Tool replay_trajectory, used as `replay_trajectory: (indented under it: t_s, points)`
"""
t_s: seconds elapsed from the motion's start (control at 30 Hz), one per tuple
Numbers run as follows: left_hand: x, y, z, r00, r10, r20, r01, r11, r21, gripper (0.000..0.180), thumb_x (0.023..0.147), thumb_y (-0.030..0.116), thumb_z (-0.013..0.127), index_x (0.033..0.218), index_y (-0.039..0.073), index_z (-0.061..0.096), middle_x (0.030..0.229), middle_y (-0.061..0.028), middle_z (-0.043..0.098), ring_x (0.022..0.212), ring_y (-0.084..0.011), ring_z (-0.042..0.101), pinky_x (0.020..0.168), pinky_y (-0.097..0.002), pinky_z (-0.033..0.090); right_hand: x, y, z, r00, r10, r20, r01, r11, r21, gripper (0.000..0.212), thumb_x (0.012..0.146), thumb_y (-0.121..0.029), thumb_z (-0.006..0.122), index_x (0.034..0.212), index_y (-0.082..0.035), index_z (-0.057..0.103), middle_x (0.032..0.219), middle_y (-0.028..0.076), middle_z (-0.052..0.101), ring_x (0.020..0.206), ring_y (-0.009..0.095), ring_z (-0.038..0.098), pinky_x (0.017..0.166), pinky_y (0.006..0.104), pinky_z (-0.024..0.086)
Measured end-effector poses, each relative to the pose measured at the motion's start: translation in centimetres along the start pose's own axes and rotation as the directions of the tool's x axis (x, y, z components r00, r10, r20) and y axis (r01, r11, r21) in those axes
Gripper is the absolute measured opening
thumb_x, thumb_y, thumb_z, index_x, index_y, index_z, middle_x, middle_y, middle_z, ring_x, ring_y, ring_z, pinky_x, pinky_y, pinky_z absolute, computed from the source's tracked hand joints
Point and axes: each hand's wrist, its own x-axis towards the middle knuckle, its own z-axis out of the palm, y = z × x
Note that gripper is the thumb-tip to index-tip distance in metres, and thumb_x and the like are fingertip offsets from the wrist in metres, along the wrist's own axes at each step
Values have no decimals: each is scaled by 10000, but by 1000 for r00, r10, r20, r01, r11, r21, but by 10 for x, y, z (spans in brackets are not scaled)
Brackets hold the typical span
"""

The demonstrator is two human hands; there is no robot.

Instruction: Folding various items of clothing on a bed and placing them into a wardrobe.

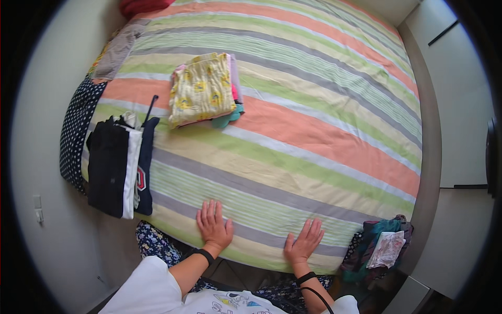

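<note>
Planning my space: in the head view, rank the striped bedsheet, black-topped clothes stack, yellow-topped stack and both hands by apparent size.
1. Striped bedsheet
2. Black-topped clothes stack
3. Yellow-topped stack
4. Left hand and right hand: too alike to rank

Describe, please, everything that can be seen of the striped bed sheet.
The striped bed sheet looks like thin cloth, banded in orange, green, cream, grey and white. It lies spread out, mostly flat, with shallow wrinkles. The left hand and right hand appear to rest palm down near its close edge. A dark-and-white clothes pile and a yellow-patterned folded stack lie on it toward the left.
</note>
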Motion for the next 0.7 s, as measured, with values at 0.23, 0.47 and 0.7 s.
replay_trajectory:
  t_s: [0.23,0.47,0.7]
  points:
    - [6,-2,5,999,-15,52,16,1000,-9,722,820,326,569,1430,6,353,1464,-186,344,1405,-404,244,1146,-564,150,7,-2,-1,997,0,73,-3,999,34,785,821,-350,544,1443,49,280,1522,274,235,1431,448,171,1153,606,87]
    - [1,-5,7,999,-4,45,3,1000,28,752,825,347,576,1454,32,310,1476,-179,327,1417,-388,222,1147,-551,156,8,-8,-11,995,22,97,-23,1000,10,826,820,-387,580,1462,9,242,1521,235,239,1438,426,165,1156,610,90]
    - [24,-10,-34,864,-72,498,125,989,-75,813,871,497,551,1506,87,250,1570,-131,217,1451,-352,172,1145,-552,151,7,4,-35,982,2,189,-14,998,60,857,850,-449,582,1476,19,229,1548,253,178,1450,428,120,1154,602,105]
